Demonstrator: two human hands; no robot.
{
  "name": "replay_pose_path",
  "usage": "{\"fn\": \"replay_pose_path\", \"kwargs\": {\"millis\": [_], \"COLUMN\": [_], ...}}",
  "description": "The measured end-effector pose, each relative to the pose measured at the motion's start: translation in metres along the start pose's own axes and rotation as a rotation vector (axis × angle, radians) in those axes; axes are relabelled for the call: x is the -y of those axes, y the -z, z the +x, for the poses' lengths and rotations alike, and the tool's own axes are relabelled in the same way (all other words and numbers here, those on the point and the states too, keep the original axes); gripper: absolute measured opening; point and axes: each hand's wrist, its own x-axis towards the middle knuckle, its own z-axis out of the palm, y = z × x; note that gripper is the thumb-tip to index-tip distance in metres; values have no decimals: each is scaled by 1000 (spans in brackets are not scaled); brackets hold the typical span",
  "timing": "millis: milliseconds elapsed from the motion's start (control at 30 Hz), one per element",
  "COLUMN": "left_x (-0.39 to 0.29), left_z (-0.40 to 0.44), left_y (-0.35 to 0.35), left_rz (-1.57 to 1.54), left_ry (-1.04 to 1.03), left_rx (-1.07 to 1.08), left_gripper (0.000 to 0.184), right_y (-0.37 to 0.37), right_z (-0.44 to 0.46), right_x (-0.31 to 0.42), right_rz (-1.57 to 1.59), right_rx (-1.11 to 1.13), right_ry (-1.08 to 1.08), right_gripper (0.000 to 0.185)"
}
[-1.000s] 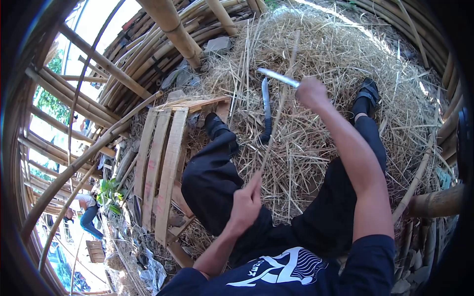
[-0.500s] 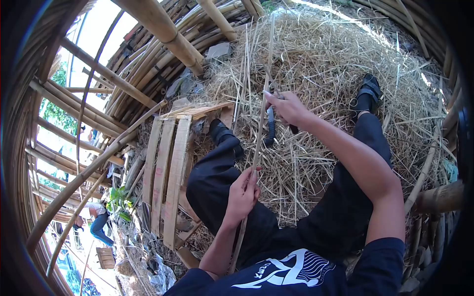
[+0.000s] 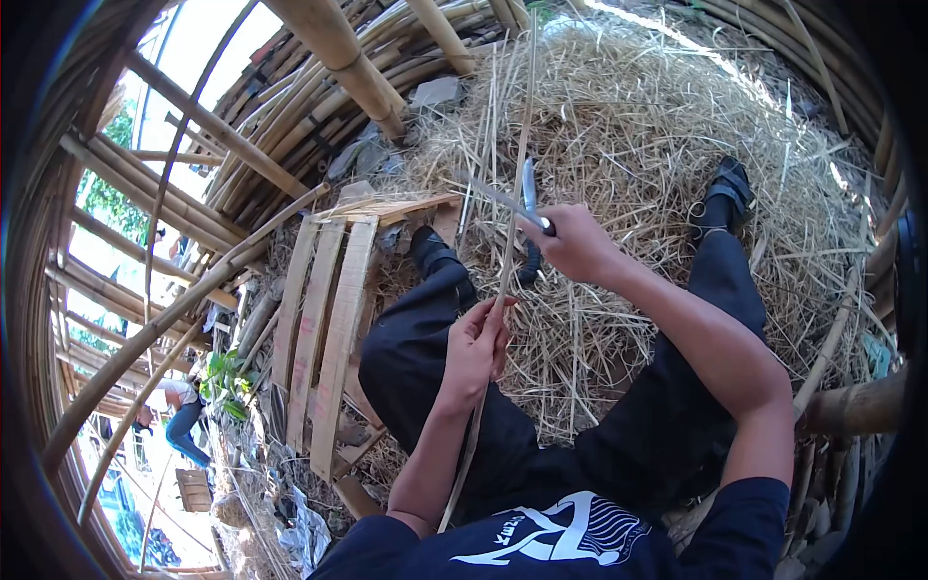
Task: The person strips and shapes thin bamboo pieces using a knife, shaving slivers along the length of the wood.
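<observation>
My left hand point(image 3: 476, 350) is closed around a long thin bamboo strip point(image 3: 519, 164), which runs from beside my left forearm up past the straw. In my right hand point(image 3: 570, 242) is a knife point(image 3: 503, 200), held by its dark handle. Its blade points up and left and crosses the strip above my left hand. Behind the strip, a second blade with a black handle point(image 3: 529, 184) lies on the straw; my right hand and the strip hide part of it.
Between my feet and beyond lies a bed of straw point(image 3: 657, 116). A wooden slatted pallet point(image 3: 333, 348) leans at the left. Bamboo poles point(image 3: 329, 58) surround the spot, with one pole end point(image 3: 855, 401) at the right. Another person point(image 3: 184, 420) is bent over at the far left.
The knife in my right hand has come down from the upper right to the strip. My left hand now grips the strip higher up its length, and the strip stands more upright.
</observation>
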Motion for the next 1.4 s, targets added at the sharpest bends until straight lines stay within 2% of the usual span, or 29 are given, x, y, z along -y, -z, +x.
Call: {"fn": "replay_pose_path", "kwargs": {"millis": [100,133,200,367,600,800,933,967,1000,1100,1267,1400], "left_x": [-6,-7,-7,-10,-5,-4,6,10,11,12,13,21], "left_z": [5,6,9,12,10,4,-32,-45,-52,-62,-86,-91], "left_y": [5,6,10,9,3,5,8,6,7,14,16,22], "left_rz": [-45,-61,-90,-106,-120,-183,-201,-237,-271,-282,-309,-281], "left_ry": [-6,-28,-48,-42,28,55,130,204,275,278,346,366], "left_rx": [-53,-65,-71,-40,-11,-26,-33,-10,11,27,9,-11], "left_gripper": [25,25,23,20,20,20,21,21,22,22,20,21], "right_y": [-1,-6,-19,-25,-25,-20,23,40,42,36,38,34], "right_z": [-11,-13,-16,-16,-7,19,46,51,52,51,54,51], "right_x": [-1,-3,-11,-8,-15,-26,-34,-40,-44,-57,-58,-57], "right_rz": [-413,-413,-632,-598,-605,-775,-800,-800,-795,-922,-902,-939], "right_rx": [210,218,289,270,179,180,47,-7,-11,-13,-5,102], "right_ry": [147,146,94,-5,69,79,-213,-276,-276,-112,-131,-115], "right_gripper": [18,18,19,20,17,15,17,18,18,21,21,20]}}
